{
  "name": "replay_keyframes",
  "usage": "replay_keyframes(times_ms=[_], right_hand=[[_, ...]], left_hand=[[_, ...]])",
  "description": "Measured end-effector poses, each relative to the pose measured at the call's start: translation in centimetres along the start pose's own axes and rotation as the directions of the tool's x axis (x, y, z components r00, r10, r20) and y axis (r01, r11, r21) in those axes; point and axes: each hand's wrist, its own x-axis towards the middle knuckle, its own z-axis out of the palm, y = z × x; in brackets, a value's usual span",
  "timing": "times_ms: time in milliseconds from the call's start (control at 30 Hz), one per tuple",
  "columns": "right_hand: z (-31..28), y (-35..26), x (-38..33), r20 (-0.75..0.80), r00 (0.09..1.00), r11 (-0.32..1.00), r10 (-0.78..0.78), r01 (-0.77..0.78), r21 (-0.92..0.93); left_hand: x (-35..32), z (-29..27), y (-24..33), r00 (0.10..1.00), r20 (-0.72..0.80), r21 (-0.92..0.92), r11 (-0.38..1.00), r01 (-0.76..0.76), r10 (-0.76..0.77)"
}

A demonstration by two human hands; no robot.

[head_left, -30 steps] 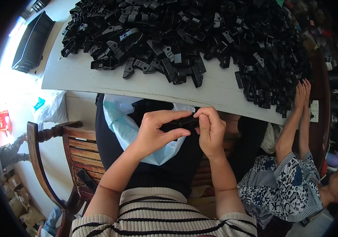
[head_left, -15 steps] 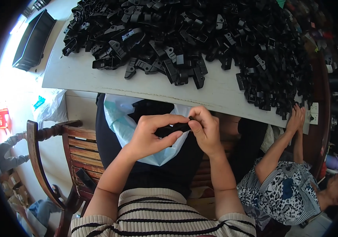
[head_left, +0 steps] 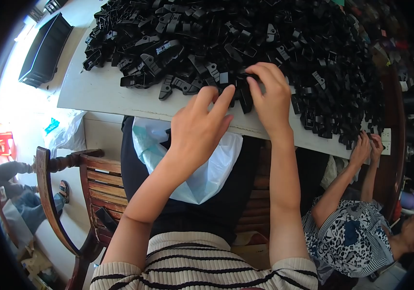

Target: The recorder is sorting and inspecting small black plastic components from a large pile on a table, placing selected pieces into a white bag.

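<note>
A big heap of black plastic parts [head_left: 245,34] covers the white tabletop [head_left: 100,94]. Both my hands reach forward to the heap's near edge. My right hand [head_left: 271,94] rests on the heap with its fingers curled round a black plastic part [head_left: 242,92]. Just below it, my left hand [head_left: 202,126] lies over the table's front edge. Its fingers are spread and point at the same spot, their tips touching the parts, and I see nothing gripped in it.
A white plastic bag [head_left: 202,176] lies open on my lap under the table edge. A wooden chair [head_left: 54,193] stands at my left. A black tray [head_left: 42,53] sits far left. Another person's hands [head_left: 369,147] work at the table's right edge.
Both hands were held together over my lap, working a black part. They have moved forward and up to the near edge of the heap.
</note>
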Motion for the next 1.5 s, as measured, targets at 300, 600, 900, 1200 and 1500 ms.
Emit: replay_keyframes(times_ms=[300, 600, 900, 1200, 1500], right_hand=[[-2.7, -1.4, -9.7, -0.1, 0.994, 0.999, 0.036, -0.037, -0.011], [-3.2, -2.7, -9.6, 0.059, 0.848, 0.674, 0.526, -0.458, 0.58], [-0.6, -4.0, -7.8, 0.111, 0.931, 0.83, 0.347, -0.361, 0.425], [-1.1, -4.9, -8.4, -0.001, 0.951, 0.891, 0.31, -0.29, 0.349], [-1.3, -5.3, -9.1, -0.012, 0.961, 0.919, 0.275, -0.259, 0.296]], left_hand=[[-1.8, 1.9, -1.0, 1.0, 0.01, -0.038, 0.999, -0.017, 0.018], [-2.7, 1.7, -1.3, 1.0, 0.016, -0.206, 0.978, -0.006, 0.009], [-3.1, 0.2, -1.4, 0.964, 0.212, -0.477, 0.844, 0.244, -0.159], [-3.8, 0.4, -1.9, 0.991, 0.124, -0.555, 0.825, 0.104, -0.041], [-4.6, 0.5, -1.7, 0.978, 0.196, -0.67, 0.718, 0.19, -0.076]])
